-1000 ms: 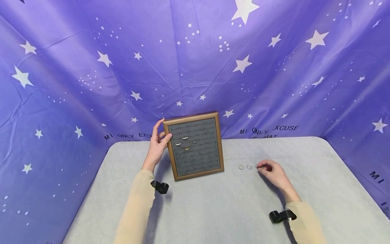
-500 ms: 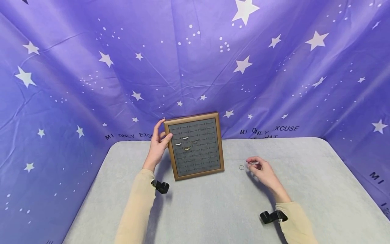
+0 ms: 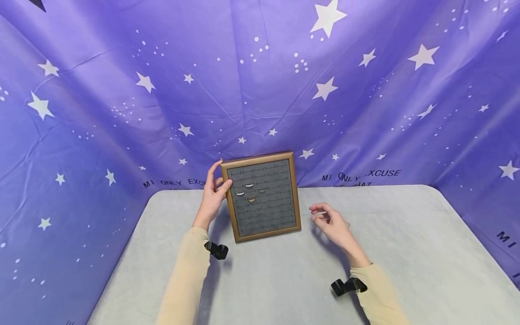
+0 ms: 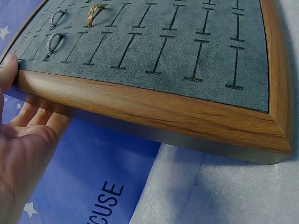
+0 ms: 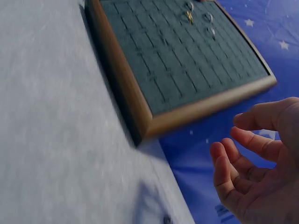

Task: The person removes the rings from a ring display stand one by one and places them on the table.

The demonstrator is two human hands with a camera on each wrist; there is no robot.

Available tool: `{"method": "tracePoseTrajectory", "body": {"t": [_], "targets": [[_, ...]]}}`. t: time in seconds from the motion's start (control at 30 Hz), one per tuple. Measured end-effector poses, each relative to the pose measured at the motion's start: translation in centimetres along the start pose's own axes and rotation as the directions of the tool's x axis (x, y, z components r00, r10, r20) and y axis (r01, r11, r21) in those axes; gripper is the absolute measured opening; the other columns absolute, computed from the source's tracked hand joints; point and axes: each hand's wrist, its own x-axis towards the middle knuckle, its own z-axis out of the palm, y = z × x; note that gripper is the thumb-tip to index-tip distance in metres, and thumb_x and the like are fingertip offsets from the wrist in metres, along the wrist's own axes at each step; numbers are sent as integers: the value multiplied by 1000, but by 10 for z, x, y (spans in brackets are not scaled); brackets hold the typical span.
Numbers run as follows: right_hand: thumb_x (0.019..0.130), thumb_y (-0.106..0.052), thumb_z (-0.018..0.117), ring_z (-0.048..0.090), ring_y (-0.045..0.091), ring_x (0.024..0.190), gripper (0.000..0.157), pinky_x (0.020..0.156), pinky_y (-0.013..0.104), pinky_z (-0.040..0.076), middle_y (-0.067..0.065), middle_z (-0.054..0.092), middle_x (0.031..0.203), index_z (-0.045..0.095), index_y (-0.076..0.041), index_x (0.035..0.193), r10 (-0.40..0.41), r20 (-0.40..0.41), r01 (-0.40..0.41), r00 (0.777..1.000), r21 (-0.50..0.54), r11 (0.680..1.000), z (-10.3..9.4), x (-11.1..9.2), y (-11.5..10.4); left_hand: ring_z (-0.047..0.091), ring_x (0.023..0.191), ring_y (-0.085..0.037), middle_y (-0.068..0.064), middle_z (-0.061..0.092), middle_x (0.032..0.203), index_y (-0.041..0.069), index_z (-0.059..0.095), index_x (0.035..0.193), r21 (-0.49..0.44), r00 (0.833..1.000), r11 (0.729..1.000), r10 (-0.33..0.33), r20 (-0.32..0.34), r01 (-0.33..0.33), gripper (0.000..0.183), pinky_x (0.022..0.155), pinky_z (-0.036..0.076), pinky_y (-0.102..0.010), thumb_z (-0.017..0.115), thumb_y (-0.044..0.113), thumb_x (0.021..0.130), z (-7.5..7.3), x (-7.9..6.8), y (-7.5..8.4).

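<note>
A wooden-framed ring display board [image 3: 266, 216] with a dark grey slotted pad leans upright on the table. Several rings sit in its slots, among them a gold ring [image 4: 95, 15] and a silver ring [image 4: 53, 45] set with small stones. My left hand [image 3: 213, 196] grips the frame's upper left side, thumb in front and fingers behind. To the right of the board, my right hand [image 3: 332, 225] hovers over the table with loosely bent fingers; no ring shows between them in the right wrist view. A thin loose ring [image 3: 347, 224] shows just behind that hand.
The grey table [image 3: 260, 280] reaches back to a purple star-patterned cloth [image 3: 260, 81], which also hangs at both sides. Each wrist wears a black camera, such as the right one [image 3: 348, 286].
My right hand has moved left, away from the far right loose ring toward the board, and now hides the other two loose rings. The left hand and board stay put.
</note>
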Motion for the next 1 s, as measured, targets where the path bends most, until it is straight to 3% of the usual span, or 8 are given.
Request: {"method": "tracePoseTrajectory", "body": {"t": [0.17, 0.47, 0.73, 1.0], "targets": [[88, 13, 58, 60, 36, 88, 25, 73, 27, 50, 29, 59, 104, 56, 15, 112, -39, 29, 38, 999, 11, 999, 11, 10, -18, 64, 82, -16, -10, 63, 106, 31, 31, 149, -6, 1000, 1000, 0, 1, 0, 61, 66, 53, -27, 57, 9, 98, 0, 0, -1], [89, 6, 60, 58, 21, 86, 22, 75, 27, 49, 19, 62, 103, 59, 7, 111, -70, 75, 67, 995, 34, 997, 35, 36, -17, 65, 84, -19, -11, 63, 107, 30, 30, 149, -27, 1000, 1000, -9, -4, 9, 62, 71, 55, -32, 57, 8, 98, 1, -1, 0], [91, 7, 58, 58, 33, 88, 20, 75, 35, 48, 25, 60, 102, 58, 11, 111, -104, 91, 102, 990, 24, 995, 46, 54, -40, 65, 83, -18, -17, 61, 109, 29, 29, 150, -28, 1000, 999, -27, -9, 27, 62, 70, 54, -31, 56, 8, 98, 3, -1, 2], [91, 0, 62, 58, 19, 87, 18, 71, 30, 47, 10, 62, 100, 65, 0, 109, -186, 84, 190, 979, -45, 981, 57, 72, -48, 65, 84, -20, -17, 61, 110, 20, 25, 151, -39, 998, 997, -64, -6, 63, 63, 72, 55, -35, 52, -1, 98, 2, 0, 5]]}}
